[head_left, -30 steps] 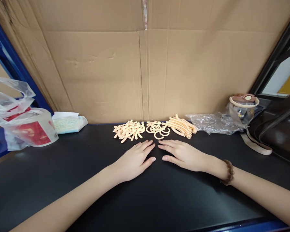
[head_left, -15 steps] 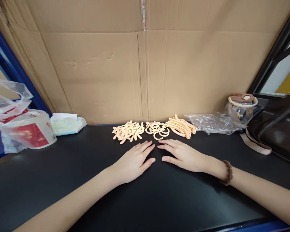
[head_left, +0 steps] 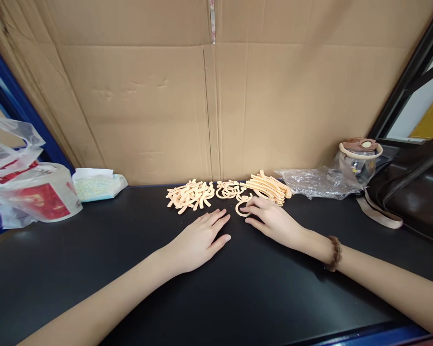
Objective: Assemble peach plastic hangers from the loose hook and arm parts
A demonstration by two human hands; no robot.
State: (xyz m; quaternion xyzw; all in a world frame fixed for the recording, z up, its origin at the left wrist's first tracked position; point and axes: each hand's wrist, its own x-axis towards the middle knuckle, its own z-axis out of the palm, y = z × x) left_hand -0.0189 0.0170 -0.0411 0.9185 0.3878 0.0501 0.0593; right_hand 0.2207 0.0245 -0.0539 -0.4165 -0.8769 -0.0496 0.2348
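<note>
My left hand (head_left: 202,242) rests flat on the black tabletop (head_left: 216,307), its fingers stretched out and holding nothing. Across from it, my right hand (head_left: 276,223) bends its fingers and thumb onto a pale orange C-shaped piece (head_left: 237,209) at the near side of a small group of curved pieces (head_left: 228,189). Part of that piece is hidden under the fingertips. Left of this group lies a heap of short pale orange strips (head_left: 191,194). On its right is a stack of longer strips (head_left: 269,185), just beyond my right hand.
A cardboard wall (head_left: 147,110) stands behind the table. At left are a bagged tub (head_left: 48,197) and a soft packet (head_left: 99,185). Toward the right lie a crumpled clear plastic bag (head_left: 317,182), a clear bottle with a handle (head_left: 359,166) and a dark bag (head_left: 414,187).
My right hand has shifted slightly right and its fingers have curled. The C-shaped piece has moved a little toward me and right, under the fingertips. My left hand stays in place.
</note>
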